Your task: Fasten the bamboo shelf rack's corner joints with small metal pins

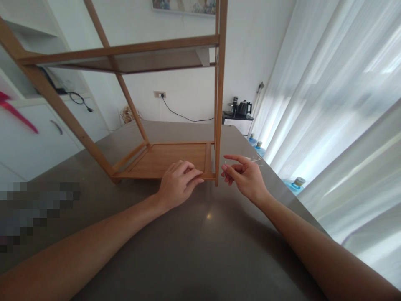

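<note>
A tall wooden rack (175, 161) with slanted rear legs stands on the grey table (200, 234). My left hand (178, 182) lies on the front rail of its bottom shelf, fingers curled and pressed together over the edge. My right hand (242, 175) hovers just right of the rack's front right post (219, 104). Its index finger points out, while the thumb and other fingers pinch a small thin metal piece (224, 164) close to the post's foot.
The rack's upper shelf (125, 58) hangs above my hands. A kettle (243, 108) stands on a small white cabinet behind the table, with water bottles (296, 183) on the floor by the white curtains (338, 104). White cupboards (37, 133) line the left wall.
</note>
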A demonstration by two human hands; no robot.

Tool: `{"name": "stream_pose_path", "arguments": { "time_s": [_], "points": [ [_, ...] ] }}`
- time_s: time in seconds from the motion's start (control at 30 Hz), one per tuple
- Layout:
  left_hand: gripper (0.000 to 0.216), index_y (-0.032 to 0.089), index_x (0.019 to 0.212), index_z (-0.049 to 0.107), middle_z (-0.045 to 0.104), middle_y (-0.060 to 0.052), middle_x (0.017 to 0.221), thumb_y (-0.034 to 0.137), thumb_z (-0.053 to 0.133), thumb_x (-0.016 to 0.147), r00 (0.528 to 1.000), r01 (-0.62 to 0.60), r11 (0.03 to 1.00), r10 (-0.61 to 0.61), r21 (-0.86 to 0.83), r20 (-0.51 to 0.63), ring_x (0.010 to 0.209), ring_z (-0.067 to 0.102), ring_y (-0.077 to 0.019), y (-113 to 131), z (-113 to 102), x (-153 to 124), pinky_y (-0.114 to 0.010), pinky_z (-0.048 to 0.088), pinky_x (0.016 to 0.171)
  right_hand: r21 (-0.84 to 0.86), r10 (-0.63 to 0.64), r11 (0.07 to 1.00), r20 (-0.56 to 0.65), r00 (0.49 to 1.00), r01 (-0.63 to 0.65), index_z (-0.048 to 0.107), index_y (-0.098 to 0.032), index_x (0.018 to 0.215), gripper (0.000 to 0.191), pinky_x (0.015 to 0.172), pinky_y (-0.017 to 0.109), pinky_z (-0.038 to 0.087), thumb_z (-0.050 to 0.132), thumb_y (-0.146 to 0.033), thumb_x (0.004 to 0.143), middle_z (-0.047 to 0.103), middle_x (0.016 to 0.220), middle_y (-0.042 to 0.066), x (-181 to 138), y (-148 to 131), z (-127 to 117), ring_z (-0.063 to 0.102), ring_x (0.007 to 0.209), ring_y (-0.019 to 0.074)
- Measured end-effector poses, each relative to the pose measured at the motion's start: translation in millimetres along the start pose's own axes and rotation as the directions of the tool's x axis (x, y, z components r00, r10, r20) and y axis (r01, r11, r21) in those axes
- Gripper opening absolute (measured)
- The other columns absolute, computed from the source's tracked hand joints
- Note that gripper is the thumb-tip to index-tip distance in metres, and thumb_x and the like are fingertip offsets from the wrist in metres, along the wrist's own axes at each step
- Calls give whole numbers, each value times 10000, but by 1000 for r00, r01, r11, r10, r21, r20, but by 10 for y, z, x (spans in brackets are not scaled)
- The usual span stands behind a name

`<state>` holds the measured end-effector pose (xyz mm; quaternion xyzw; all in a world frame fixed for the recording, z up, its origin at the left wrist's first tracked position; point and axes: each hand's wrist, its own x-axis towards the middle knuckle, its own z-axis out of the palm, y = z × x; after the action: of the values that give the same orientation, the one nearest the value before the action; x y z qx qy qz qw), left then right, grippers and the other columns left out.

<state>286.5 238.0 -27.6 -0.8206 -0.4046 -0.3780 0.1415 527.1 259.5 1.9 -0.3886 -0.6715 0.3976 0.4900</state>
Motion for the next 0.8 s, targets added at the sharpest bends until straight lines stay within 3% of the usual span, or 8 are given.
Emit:
{"name": "stream_pose_path", "arguments": {
  "time_s": [0.23,0.53,0.8],
  "points": [
    [238,215,1046,710,632,-67,970,390,583,947,1000,-3,1000,3,-4,6,917,573,-207,-9,5,-12,-366,459,834,-57,-44,997,7,999,45,672,-127,1125,456,512,297,548,698,-488,847,699,660,42,-1,30,5,649,538,172],
    [241,212,1057,714,631,-69,973,384,586,946,1000,0,1000,0,-5,-4,925,567,-209,-9,-1,6,-369,458,847,-238,-108,964,54,993,118,654,-166,1251,453,625,307,567,586,-481,933,734,800,60,9,141,-49,685,632,173],
    [232,209,1051,716,627,-68,968,375,596,941,1000,3,1000,-4,-15,-18,924,569,-208,-1,-8,13,-368,463,854,-296,-22,954,67,998,41,686,-139,1180,447,642,305,532,535,-496,957,707,731,53,5,163,-48,674,647,179]
  ]
}}
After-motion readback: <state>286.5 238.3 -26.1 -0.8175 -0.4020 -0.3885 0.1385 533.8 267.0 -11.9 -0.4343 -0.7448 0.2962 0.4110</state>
